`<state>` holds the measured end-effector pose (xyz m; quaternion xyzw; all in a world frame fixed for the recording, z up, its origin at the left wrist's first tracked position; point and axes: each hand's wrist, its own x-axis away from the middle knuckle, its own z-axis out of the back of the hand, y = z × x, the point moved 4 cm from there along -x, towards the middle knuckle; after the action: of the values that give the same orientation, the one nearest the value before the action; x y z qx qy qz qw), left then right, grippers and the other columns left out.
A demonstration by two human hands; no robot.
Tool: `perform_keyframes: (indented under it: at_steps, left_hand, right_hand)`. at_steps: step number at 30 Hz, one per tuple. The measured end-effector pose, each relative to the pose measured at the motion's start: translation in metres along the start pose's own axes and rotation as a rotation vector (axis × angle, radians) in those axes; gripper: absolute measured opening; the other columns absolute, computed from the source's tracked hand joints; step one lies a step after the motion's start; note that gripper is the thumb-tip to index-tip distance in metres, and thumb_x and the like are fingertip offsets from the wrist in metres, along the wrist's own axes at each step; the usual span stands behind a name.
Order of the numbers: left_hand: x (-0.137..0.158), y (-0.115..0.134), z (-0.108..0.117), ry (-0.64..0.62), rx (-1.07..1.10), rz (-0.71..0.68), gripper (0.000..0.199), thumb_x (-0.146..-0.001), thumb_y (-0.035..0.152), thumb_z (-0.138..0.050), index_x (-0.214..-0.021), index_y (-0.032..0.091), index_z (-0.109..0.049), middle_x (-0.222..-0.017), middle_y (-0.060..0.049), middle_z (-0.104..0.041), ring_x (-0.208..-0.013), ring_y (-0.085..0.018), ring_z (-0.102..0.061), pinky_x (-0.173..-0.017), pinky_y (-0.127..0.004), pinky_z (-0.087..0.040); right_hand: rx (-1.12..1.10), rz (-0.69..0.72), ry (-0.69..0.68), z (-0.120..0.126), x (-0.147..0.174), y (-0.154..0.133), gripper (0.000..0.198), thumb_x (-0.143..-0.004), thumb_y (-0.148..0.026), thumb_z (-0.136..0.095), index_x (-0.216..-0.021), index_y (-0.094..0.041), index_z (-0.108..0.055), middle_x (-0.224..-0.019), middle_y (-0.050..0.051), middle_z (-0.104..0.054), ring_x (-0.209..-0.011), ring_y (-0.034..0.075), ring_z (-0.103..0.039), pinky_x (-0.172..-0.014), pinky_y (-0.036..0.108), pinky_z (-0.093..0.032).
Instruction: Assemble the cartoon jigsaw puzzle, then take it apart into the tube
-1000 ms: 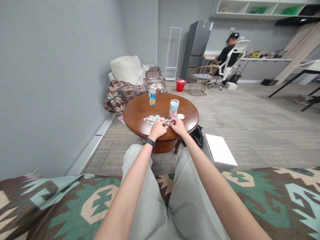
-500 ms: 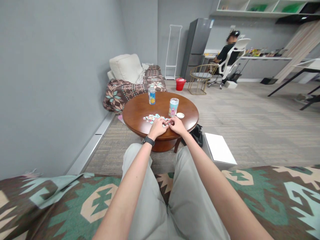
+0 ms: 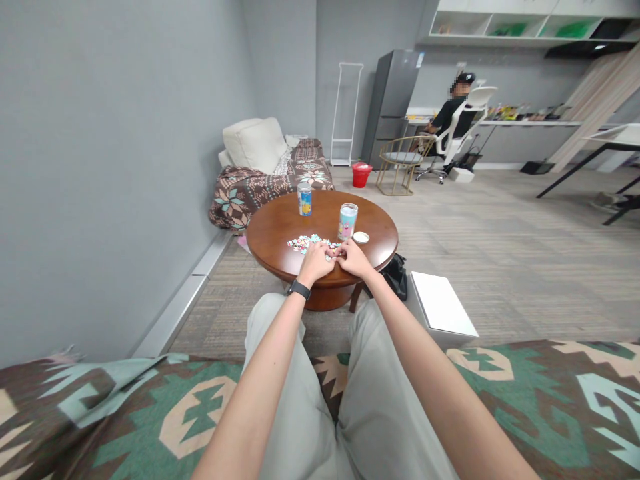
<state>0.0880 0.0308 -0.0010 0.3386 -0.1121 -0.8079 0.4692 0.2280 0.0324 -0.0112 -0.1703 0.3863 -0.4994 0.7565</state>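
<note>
Small multicoloured jigsaw puzzle pieces (image 3: 301, 245) lie in a loose pile on a round brown wooden table (image 3: 273, 227). At the pile's near right edge, my left hand (image 3: 319, 261) has its fingers curled, with a dark band on the wrist. Close beside it, almost fingertip to fingertip, is my right hand (image 3: 353, 258), also pinched. Both seem closed on puzzle pieces, though the fingers mostly cover them. Just beyond my right hand stands a clear-topped canister (image 3: 347, 223) with a blue and pink picture. A round white lid (image 3: 361, 237) lies flat to its right.
A second canister (image 3: 305, 201), blue and yellow, stands farther back on the table. A white box (image 3: 443, 303) sits on the floor at right, near a black bag (image 3: 397, 277). Beyond are a red bucket (image 3: 361, 175), a gold-framed chair (image 3: 404, 160) and a seated person (image 3: 449, 113).
The whole view has shifted slightly, so everything appears a little lower. Both hands stay close together at the pile's edge, with only small finger movements.
</note>
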Motion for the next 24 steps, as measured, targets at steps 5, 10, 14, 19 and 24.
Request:
perform_keyframes:
  at_steps: [5, 10, 14, 19, 24]
  left_hand:
    - [0.0016, 0.0010, 0.0004, 0.006, -0.024, 0.011, 0.005, -0.080, 0.023, -0.068, -0.080, 0.018, -0.067, -0.104, -0.010, -0.064, -0.108, -0.028, -0.055, -0.104, -0.042, -0.042]
    - [0.0029, 0.0013, 0.0025, 0.005, -0.027, 0.050, 0.003, -0.080, 0.021, -0.069, -0.082, 0.019, -0.068, -0.109, -0.010, -0.063, -0.111, -0.028, -0.054, -0.105, -0.042, -0.040]
    - [0.0037, 0.0040, 0.0046, -0.010, -0.040, 0.049, 0.004, -0.080, 0.020, -0.068, -0.083, 0.018, -0.067, -0.110, -0.011, -0.063, -0.112, -0.028, -0.054, -0.107, -0.044, -0.039]
    - [0.0047, 0.0041, 0.0051, -0.028, -0.030, 0.057, 0.003, -0.079, 0.017, -0.068, -0.080, 0.018, -0.065, -0.114, -0.012, -0.062, -0.115, -0.029, -0.053, -0.108, -0.045, -0.038]
    - [0.0049, 0.0023, 0.0048, -0.013, 0.007, 0.025, 0.007, -0.077, 0.015, -0.068, -0.078, 0.019, -0.062, -0.110, -0.011, -0.063, -0.111, -0.029, -0.055, -0.105, -0.045, -0.041]
  right_hand:
    - [0.013, -0.003, 0.003, 0.0005, 0.0005, -0.0019, 0.016, -0.072, -0.011, -0.059, -0.084, -0.016, -0.067, -0.092, 0.005, -0.050, -0.081, 0.018, -0.055, -0.089, 0.037, -0.049]
    - [0.030, -0.016, 0.013, -0.0006, 0.0005, -0.0016, 0.012, -0.072, -0.011, -0.060, -0.081, -0.017, -0.067, -0.090, 0.004, -0.052, -0.082, 0.019, -0.056, -0.090, 0.038, -0.049]
    - [0.016, -0.018, 0.033, -0.0029, 0.0007, -0.0008, 0.011, -0.073, -0.013, -0.061, -0.081, -0.017, -0.067, -0.091, 0.004, -0.051, -0.083, 0.019, -0.056, -0.089, 0.037, -0.049]
    - [0.019, -0.024, 0.024, -0.0043, 0.0005, 0.0003, 0.006, -0.072, -0.013, -0.061, -0.076, -0.018, -0.063, -0.089, 0.003, -0.051, -0.084, 0.019, -0.056, -0.089, 0.037, -0.048]
    - [-0.019, -0.005, 0.032, -0.0014, 0.0011, -0.0020, 0.010, -0.069, -0.015, -0.062, -0.077, -0.019, -0.057, -0.088, 0.003, -0.054, -0.084, 0.019, -0.055, -0.086, 0.037, -0.048]
